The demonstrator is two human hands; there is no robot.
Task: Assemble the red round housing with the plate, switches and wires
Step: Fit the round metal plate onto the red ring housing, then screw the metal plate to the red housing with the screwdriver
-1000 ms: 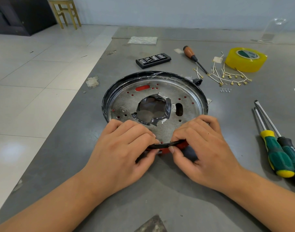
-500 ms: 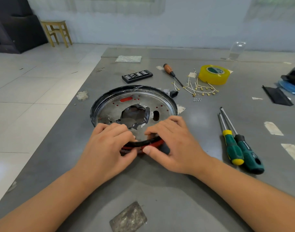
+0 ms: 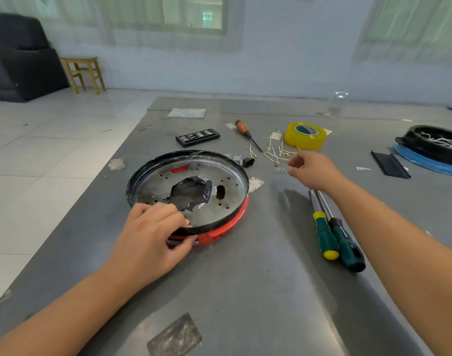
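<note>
Red housing (image 3: 219, 231) rim partly hidden by left hand (image 3: 153, 235).

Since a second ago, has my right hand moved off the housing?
Yes. The right hand has left the red housing's near rim and gone away to the right, now over the small screws near the yellow tape roll.

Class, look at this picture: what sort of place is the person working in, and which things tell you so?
Probably an informal repair or assembly bench in an ordinary room: screwdrivers, a bit set and tape roll lie on a metal table; a sofa stands behind.
</note>
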